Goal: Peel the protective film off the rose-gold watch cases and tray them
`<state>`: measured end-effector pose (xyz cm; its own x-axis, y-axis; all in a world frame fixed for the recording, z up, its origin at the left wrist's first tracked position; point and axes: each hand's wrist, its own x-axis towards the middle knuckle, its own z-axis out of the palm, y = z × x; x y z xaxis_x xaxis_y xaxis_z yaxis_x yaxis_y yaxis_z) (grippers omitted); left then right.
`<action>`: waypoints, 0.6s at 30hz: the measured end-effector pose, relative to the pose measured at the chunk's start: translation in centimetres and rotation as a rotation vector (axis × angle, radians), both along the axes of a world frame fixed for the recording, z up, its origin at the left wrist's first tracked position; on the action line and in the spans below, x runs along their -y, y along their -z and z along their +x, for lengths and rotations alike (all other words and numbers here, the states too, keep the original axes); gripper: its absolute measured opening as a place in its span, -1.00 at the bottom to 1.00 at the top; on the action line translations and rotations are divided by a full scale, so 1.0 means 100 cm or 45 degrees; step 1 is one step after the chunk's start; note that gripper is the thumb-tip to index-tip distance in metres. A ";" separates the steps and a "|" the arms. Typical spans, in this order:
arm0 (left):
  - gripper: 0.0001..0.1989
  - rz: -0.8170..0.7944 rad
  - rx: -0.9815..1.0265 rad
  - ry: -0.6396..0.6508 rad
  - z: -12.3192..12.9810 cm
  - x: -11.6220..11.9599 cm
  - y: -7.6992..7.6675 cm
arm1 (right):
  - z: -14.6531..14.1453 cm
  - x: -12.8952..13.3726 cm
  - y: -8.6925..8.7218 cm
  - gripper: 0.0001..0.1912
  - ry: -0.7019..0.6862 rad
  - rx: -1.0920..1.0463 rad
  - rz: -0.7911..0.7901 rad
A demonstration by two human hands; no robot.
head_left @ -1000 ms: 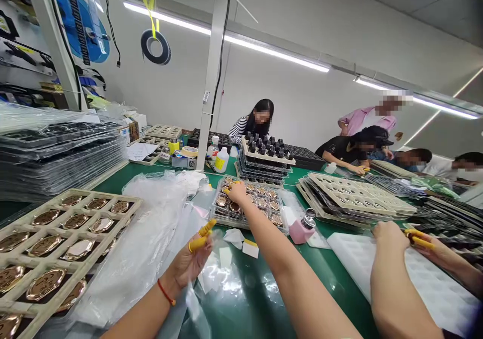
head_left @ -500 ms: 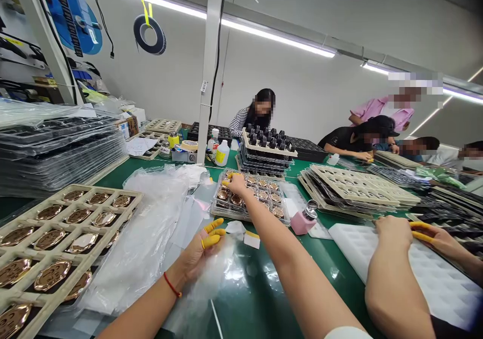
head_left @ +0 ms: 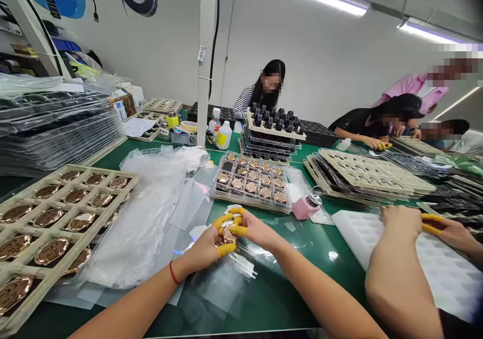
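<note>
Between my hands, just above the green table (head_left: 287, 283), is a rose-gold watch case part (head_left: 228, 234) with a scalloped edge. My left hand (head_left: 213, 241) grips it from the left, and my right hand (head_left: 251, 228) holds its right side. Yellow finger cots cover fingertips on both hands. Beyond them a clear plastic tray (head_left: 249, 203) carries rows of similar rose-gold parts, with one dark vacant pocket at its back left. On the left a beige tray (head_left: 90, 231) holds more of these parts.
Crumpled plastic film (head_left: 147, 218) lies left of my hands. A pink pump bottle (head_left: 305, 207) stands to the right. A co-worker's arm (head_left: 400, 263) reaches over a white foam tray (head_left: 445, 288). Stacked trays (head_left: 377, 173) sit behind, and a white post (head_left: 206, 67) rises at the back.
My right hand has come back from the clear tray with a rose-gold part. My left hand has moved up and right to meet it, and both now hold the part. The view has shifted.
</note>
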<state>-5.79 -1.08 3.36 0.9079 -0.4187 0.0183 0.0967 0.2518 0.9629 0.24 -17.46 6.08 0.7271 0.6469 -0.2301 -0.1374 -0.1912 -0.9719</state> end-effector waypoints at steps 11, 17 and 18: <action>-0.49 0.263 -0.025 -0.157 0.004 -0.001 0.008 | 0.030 0.016 0.037 -0.87 0.416 1.079 -0.886; -0.48 0.255 -0.051 -0.174 0.003 -0.002 0.001 | -0.013 0.011 0.014 -0.95 0.220 1.404 -0.485; -0.48 0.265 -0.030 -0.147 0.003 -0.001 0.000 | -0.020 0.008 0.013 -0.92 0.128 1.456 -0.421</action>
